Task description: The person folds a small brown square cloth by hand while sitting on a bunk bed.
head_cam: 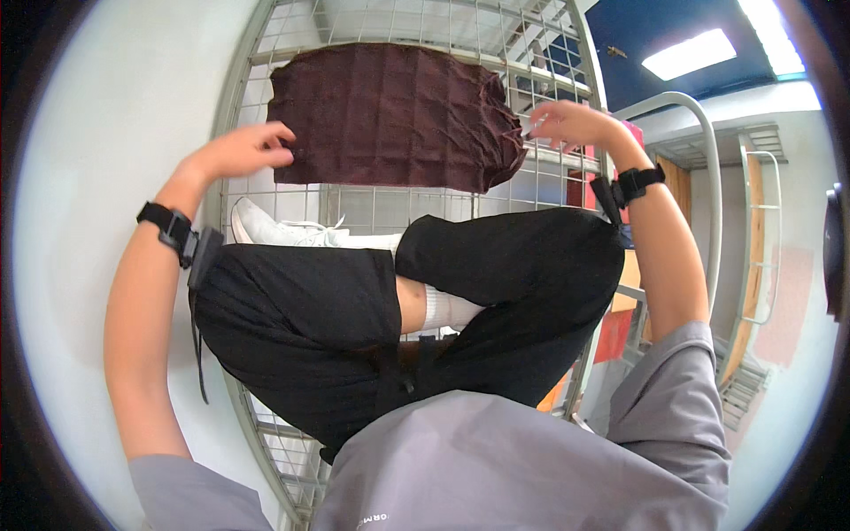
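Observation:
A dark maroon cloth (392, 116) lies spread flat on a metal wire-mesh bed base. Crease lines cross it in a grid, and its right end is gathered and wrinkled with a ragged edge. My left hand (255, 147) is at the left edge of the cloth, thumb and fingers apart, with the fingertips overlapping that edge in view. Off the gathered end, my right hand (571, 125) hovers with curved, spread fingers, slightly blurred. Whether its fingertips touch a loose strand there is too small to tell. Each wrist wears a black strap with a dark device.
I sit cross-legged on the wire-mesh bed base (398, 199), a white shoe (279, 224) close below the cloth. A white wall (119, 133) borders the left side. At right stand a curved metal bed rail (710, 166) and another bunk with a ladder (764, 206).

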